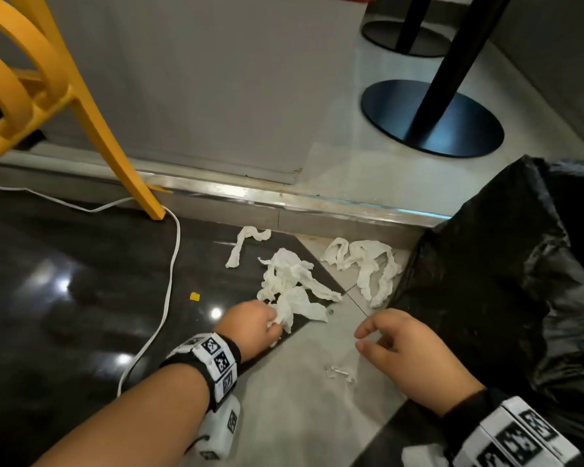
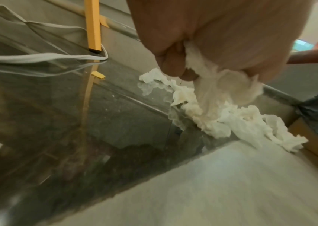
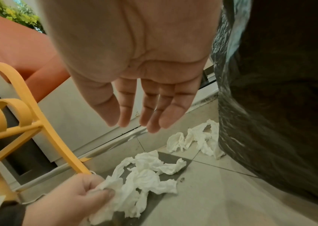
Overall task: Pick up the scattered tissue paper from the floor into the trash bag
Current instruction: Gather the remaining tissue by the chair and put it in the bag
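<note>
- Tissue paper [image 1: 295, 288] lies crumpled on the floor [image 1: 300, 409] in 3 white lots, and the middle clump is the one in hand.
- Fingers and thumb of the left hand [image 1: 252, 326] are curled round the near end of that clump, a wad bunched in the fist; the rest trails onto the dark tile, still resting there.
- Seen from the left wrist, the pinched wad bulges out below the knuckles and the loose sheet drapes down to the floor.
- Right hand [image 1: 408, 348] hovers just above the pale tile with fingers loosely spread and holding nothing, near the middle clump and beside the trash bag [image 1: 506, 284].
- A second, stringy piece [image 1: 364, 264] lies against the foot of the black bag; a thin twisted strip [image 1: 243, 246] lies further off by the metal threshold [image 1: 284, 200].
- A small torn scrap [image 1: 339, 372] sits on the pale tile between the 2 wrists.
- Handling, as a judgement: the paper looks very light, soft and easily torn, so gathering a full bunch into the palm should serve better than tugging a corner, which may rip or leave sheets behind.
- A white cable [image 1: 169, 274] and a yellow chair leg [image 1: 115, 143] stand to the left, well apart from the tissue.
</note>
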`<action>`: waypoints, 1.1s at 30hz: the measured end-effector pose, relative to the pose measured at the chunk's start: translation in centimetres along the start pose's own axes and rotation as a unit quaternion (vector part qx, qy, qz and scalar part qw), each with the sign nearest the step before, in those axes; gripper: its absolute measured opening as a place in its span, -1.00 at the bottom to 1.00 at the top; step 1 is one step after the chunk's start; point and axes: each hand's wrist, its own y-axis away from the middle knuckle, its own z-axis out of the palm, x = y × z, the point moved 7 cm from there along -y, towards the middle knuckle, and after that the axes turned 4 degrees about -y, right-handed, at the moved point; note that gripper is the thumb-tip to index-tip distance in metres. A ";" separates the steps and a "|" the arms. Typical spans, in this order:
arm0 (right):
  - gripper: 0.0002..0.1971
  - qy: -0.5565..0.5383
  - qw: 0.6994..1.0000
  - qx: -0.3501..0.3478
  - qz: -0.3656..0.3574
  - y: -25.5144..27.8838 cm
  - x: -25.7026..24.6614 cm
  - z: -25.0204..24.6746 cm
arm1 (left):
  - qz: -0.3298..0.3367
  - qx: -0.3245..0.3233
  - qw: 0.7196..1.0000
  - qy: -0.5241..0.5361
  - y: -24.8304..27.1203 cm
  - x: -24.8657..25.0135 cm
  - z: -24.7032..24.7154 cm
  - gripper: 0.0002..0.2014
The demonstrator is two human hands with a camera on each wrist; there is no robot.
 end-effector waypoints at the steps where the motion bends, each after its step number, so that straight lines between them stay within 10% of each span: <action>1: -0.97 -0.001 1.000 -0.002 0.002 -0.1 0.2 0.3 | -0.004 0.003 1.000 -0.001 0.0 0.0 -0.4 -0.72; 9: -0.93 -0.003 1.000 -0.017 -0.002 0.6 0.8 0.7 | -0.024 0.071 0.993 0.089 -1.2 0.3 -2.6 -0.86; 14: -0.90 0.009 0.999 -0.032 0.005 1.2 1.7 0.4 | 0.000 -0.081 0.997 0.007 -3.1 1.2 1.1 -0.39; 20: -0.91 0.001 1.000 -0.024 0.016 0.5 3.4 0.9 | 0.037 -0.135 0.981 -0.131 -2.1 2.7 3.5 -0.67; 28: -0.51 0.144 0.981 -0.125 0.043 -1.3 9.5 11.4 | -0.037 0.040 0.993 0.105 2.7 0.0 -3.3 -0.68; 33: -0.78 0.180 0.979 -0.094 0.005 -2.4 9.1 13.5 | -0.076 0.132 0.970 0.192 5.7 -3.0 -6.2 -0.67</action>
